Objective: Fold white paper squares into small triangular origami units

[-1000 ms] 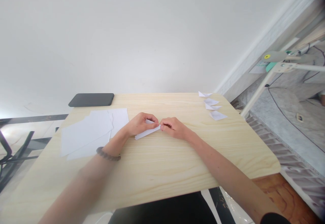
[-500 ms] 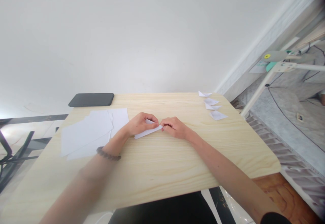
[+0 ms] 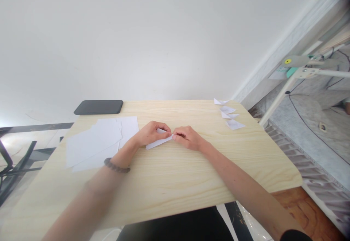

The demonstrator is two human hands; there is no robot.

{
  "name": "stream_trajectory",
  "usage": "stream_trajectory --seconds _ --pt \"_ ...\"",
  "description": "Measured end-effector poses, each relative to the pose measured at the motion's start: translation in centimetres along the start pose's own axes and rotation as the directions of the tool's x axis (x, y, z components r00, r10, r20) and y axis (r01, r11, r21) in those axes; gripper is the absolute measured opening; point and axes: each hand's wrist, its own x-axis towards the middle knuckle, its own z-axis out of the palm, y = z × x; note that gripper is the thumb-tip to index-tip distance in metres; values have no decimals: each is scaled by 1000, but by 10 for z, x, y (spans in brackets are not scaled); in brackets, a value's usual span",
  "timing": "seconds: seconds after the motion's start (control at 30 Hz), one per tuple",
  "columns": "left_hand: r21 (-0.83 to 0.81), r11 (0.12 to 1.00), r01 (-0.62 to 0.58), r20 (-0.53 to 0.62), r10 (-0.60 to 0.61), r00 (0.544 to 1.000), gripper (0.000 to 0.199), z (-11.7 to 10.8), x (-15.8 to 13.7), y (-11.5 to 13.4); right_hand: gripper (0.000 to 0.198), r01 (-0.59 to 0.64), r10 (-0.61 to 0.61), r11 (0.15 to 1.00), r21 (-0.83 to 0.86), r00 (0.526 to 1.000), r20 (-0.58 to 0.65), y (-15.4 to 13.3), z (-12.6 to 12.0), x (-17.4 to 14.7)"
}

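Just above the tabletop, a narrow folded white paper (image 3: 159, 143) lies between my two hands. My left hand (image 3: 151, 133) is closed around it, thumb in front and fingers behind, near its right part. With thumb and fingertips, my right hand (image 3: 188, 137) pinches the pointed right end of the same paper. The two hands nearly meet at that tip. Part of the paper is hidden behind my left thumb and palm. Beside my left wrist lie loose white sheets (image 3: 94, 142), overlapping each other.
The light wooden table (image 3: 177, 182) stands against a white wall. At its back left lies a black phone-like slab (image 3: 98, 107). Several small folded paper pieces (image 3: 235, 124) sit in a row at the back right. Beyond the right edge stands a white metal frame (image 3: 281, 97).
My right thumb and fingers have shifted slightly at the paper's tip, the thumb now straighter against it. My left hand and the other things look the same.
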Motion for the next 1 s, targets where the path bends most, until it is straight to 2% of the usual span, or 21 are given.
stream_trajectory --seconds 0.13,0.23,0.3,0.47,0.6,0.7,0.83,1.0 --pt "-80 996 -26 -73 20 997 28 2 1 -3 23 1 -15 996 -86 986 -167 3 1 2" --pt "-226 973 -38 -182 -4 983 44 1 2 -7 24 -53 6 990 -127 938 -347 8 -6 1" --pt "-284 957 -48 -242 -23 970 42 0 4 -11 23 -86 20 986 -139 907 -420 12 -11 1" --pt "-266 962 -66 -288 -14 958 25 1 6 -15 15 -56 11 994 -96 909 -417 14 -10 2" --pt "-295 952 -82 -264 1 965 26 6 5 -12 17 -28 16 999 -20 889 -457 12 -4 3" --pt "-339 935 -107 -294 3 956 27 5 5 -10 14 -44 42 999 5 886 -463 11 -4 2" --pt "-357 928 -107 -313 -12 950 28 4 6 -9 16 -9 13 1000 11 910 -414 10 -6 1" --pt "-357 930 -89 -273 -13 962 25 7 6 -9 17 11 -6 1000 12 934 -356 6 -5 1"
